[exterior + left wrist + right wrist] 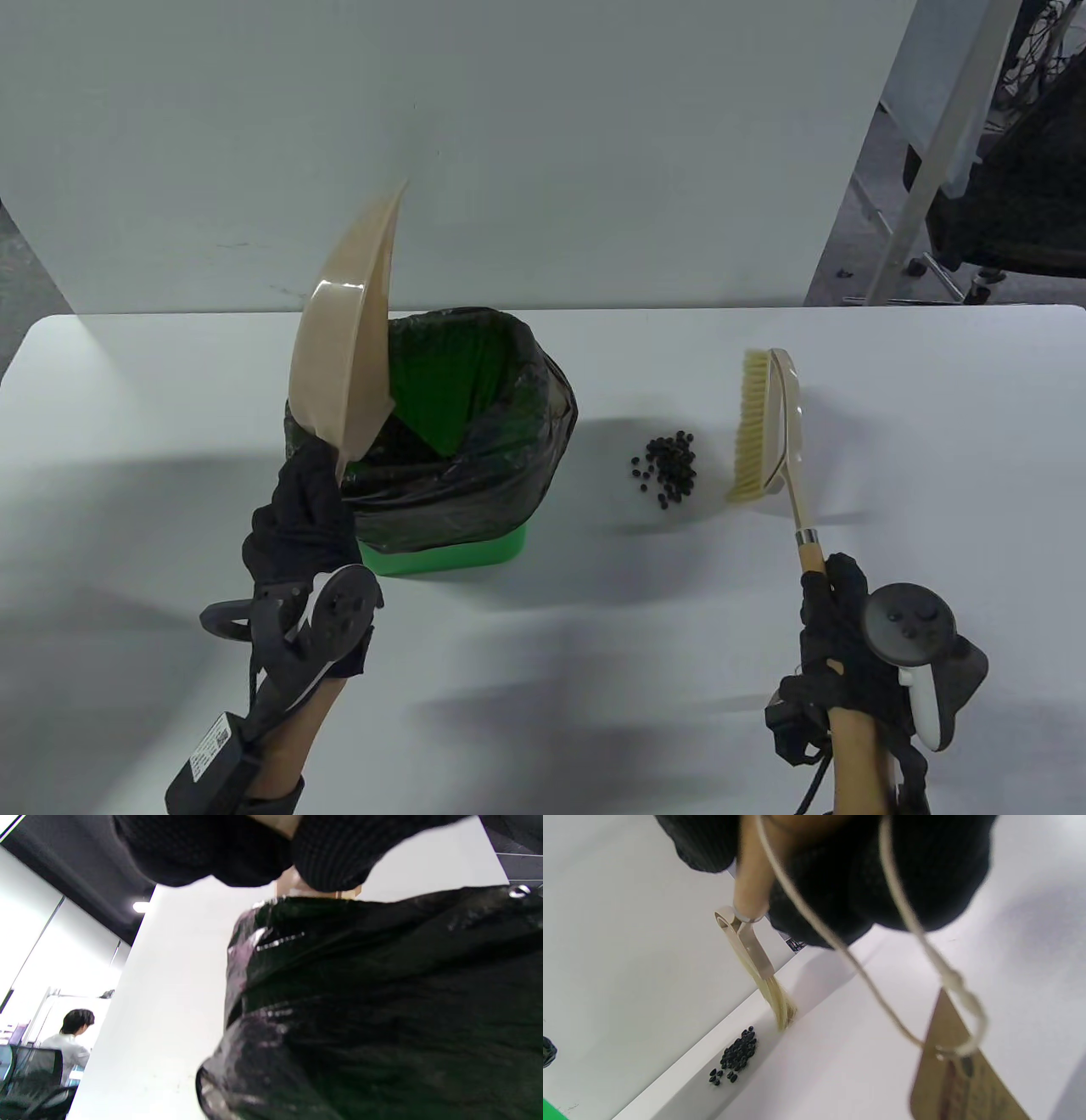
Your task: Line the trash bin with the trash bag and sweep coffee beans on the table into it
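A green trash bin (441, 556) lined with a black trash bag (501, 458) stands left of centre on the white table (543, 662); the bag (382, 1005) fills the left wrist view. My left hand (301, 518) grips a beige dustpan (348, 340) by its handle, tipped up on edge over the bin's left rim. A pile of dark coffee beans (666, 469) lies right of the bin, also seen as beans (736, 1056) in the right wrist view. My right hand (836, 628) grips the wooden handle of a brush (768, 424), whose bristles (780, 1005) stand just right of the beans.
A white wall panel (509, 153) rises behind the table. Metal frame legs and a wheeled chair base (959, 272) stand at the back right. A cardboard tag on a string (958, 1077) hangs from the brush handle. A seated person (70, 1043) shows far off in the left wrist view.
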